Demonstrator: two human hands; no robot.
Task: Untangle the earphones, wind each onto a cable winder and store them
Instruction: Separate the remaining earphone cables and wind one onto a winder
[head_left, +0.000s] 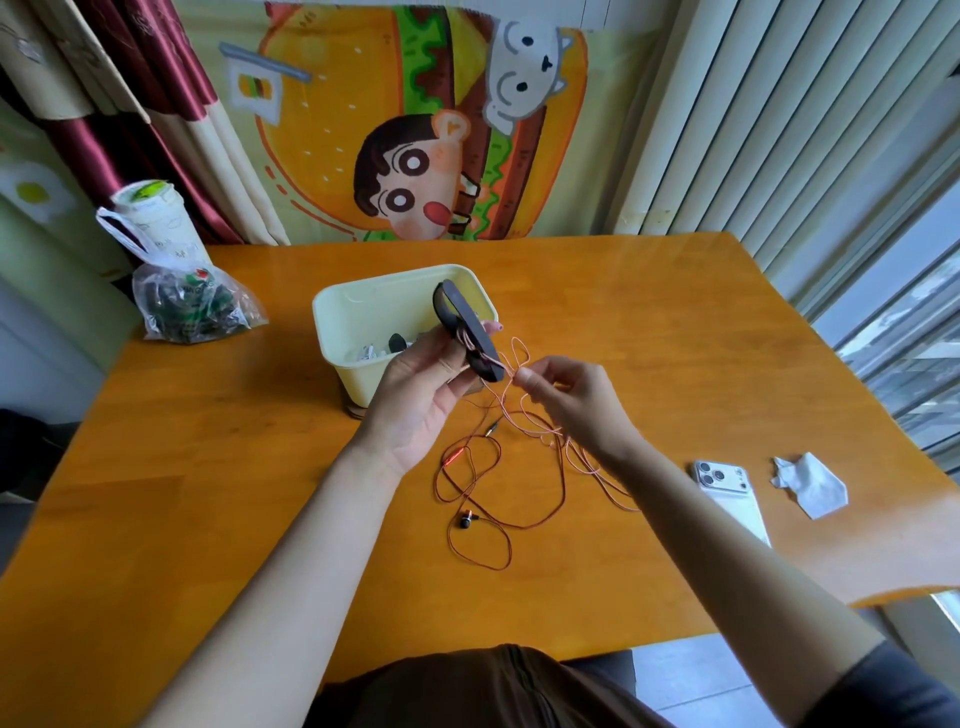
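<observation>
My left hand grips a dark oval cable winder, held up in front of the pale yellow box. A few turns of orange earphone cable cross the winder's middle. My right hand pinches the same cable just right of the winder's lower end, where it forms small loops. The remaining orange earphone cable lies in loose tangles on the table below my hands, with a black earbud and a red inline piece. Small dark and white items lie inside the box.
A white phone and a crumpled tissue lie on the orange table at the right. A plastic bag with a cup behind it sits at the back left. A curtain and blinds stand beyond the table.
</observation>
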